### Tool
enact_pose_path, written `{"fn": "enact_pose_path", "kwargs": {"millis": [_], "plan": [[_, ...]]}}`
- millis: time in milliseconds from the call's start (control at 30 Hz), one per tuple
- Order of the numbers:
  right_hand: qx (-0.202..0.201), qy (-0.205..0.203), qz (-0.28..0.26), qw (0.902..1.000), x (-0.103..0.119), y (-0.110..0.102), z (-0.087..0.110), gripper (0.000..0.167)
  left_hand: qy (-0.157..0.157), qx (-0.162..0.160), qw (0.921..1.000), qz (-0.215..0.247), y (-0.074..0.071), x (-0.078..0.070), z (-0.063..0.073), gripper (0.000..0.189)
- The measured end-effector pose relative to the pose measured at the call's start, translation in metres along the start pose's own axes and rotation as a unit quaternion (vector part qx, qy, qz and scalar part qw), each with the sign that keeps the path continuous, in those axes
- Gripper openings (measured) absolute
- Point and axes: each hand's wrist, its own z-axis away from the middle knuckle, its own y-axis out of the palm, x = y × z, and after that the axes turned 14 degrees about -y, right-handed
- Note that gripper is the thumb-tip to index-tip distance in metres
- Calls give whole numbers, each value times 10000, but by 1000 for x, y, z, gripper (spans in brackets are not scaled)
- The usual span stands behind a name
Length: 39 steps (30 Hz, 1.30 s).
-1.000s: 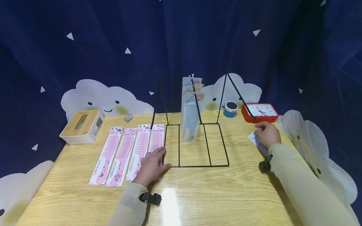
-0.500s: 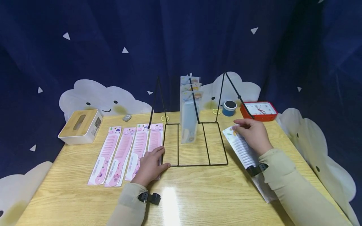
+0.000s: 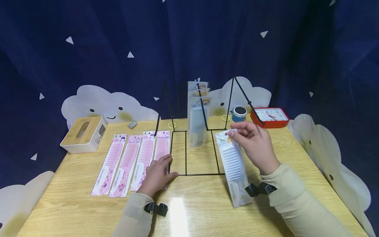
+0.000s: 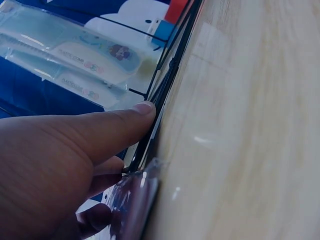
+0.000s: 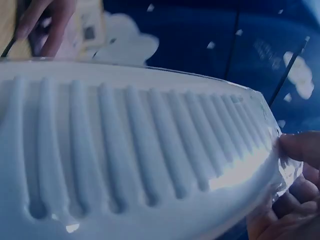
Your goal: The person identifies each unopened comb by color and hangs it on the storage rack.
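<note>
My right hand (image 3: 256, 146) pinches the top corner of a packaged white comb (image 3: 232, 161) between thumb and fingers. The comb hangs slanted in its clear wrapper, overlapping the right side of a black wire rack (image 3: 204, 174). Its wide teeth fill the right wrist view, where the thumb (image 5: 301, 148) lies on the wrapper's end. My left hand (image 3: 158, 174) rests at the rack's front left corner, fingers fairly straight; in the left wrist view its thumb (image 4: 125, 122) touches the wire. Several packaged pale blue combs (image 3: 197, 121) hang on the rack's middle arm.
Several packaged pink combs (image 3: 127, 168) lie in a row left of the rack, one partly under the left hand. A tissue box (image 3: 84, 135) stands far left. Behind the rack's right are a blue round speaker (image 3: 239, 114) and a red clock (image 3: 270, 118). Rack arms jut forward.
My right hand has lifted the white packaged comb from beside the clock and carried it left to the rack's right side. The left hand stays at the rack's corner.
</note>
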Motion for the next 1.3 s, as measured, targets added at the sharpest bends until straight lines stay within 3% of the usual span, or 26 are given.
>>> {"fn": "enact_pose_path", "kwargs": {"millis": [133,433,600,933,1300], "plan": [[-113,-362,-41,9993,20,10,1,21,6,7,10000,-12,-1,0,0,69],[-393,-887,-904,9912,46,27,-2,19,31,1,10000,11,0,0,0,69],[-356,-1026,-853,9904,52,34,-5,17,11,-14,10000,62,0,1,1,69],[-381,-1163,-841,9889,53,44,-10,16,23,-15,10000,93,0,0,1,70],[-390,-1072,-460,9924,31,53,-31,13,27,-1,9999,99,0,1,1,70]]}}
